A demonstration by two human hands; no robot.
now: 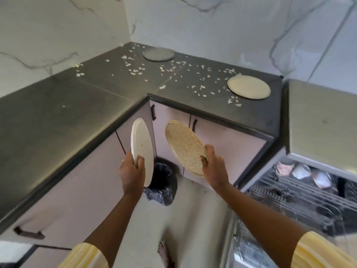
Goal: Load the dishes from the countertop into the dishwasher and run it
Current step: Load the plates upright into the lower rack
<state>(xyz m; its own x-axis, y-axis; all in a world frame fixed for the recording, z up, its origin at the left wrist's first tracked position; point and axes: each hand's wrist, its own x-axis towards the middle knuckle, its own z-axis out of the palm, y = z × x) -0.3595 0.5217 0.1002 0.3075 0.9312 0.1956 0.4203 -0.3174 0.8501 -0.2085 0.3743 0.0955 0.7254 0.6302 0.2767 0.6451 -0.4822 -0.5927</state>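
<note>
**Sup:** Status?

**Op:** Mid-load, I reckon. My L hand (131,173) grips a white plate (142,151) by its near rim, thumb on the face. The plate is up on edge, over the bin (164,182). My R hand (213,167) has fingers curled round the near rim of a tan speckled plate (185,147), which is tilted and just right of the white one, not touching it. Neither plate is in the dishwasher yet.

**Sup:** Where's the dishwasher?

**Op:** Near right, door down, rack (299,202) showing. There are pale items (301,171) at its far end, approx 3, too blurred to name.

**Sup:** What's left?

**Op:** 2 plates are still on the countertop (58,113). A grey plate (158,54) is in the far corner, and a beige plate (248,87) is at the right end, near the dishwasher. Scraps (135,71) are scattered btwn them. After those I need to shut the door & start the cycle. The open door tells me that's not done.

**Sup:** Counts?

**Op:** 4 plates total: 2 in hand, 2 on the counter. The white one's edge may be doubled, I can't tell. 1 bin, 1 rack in view.
</note>
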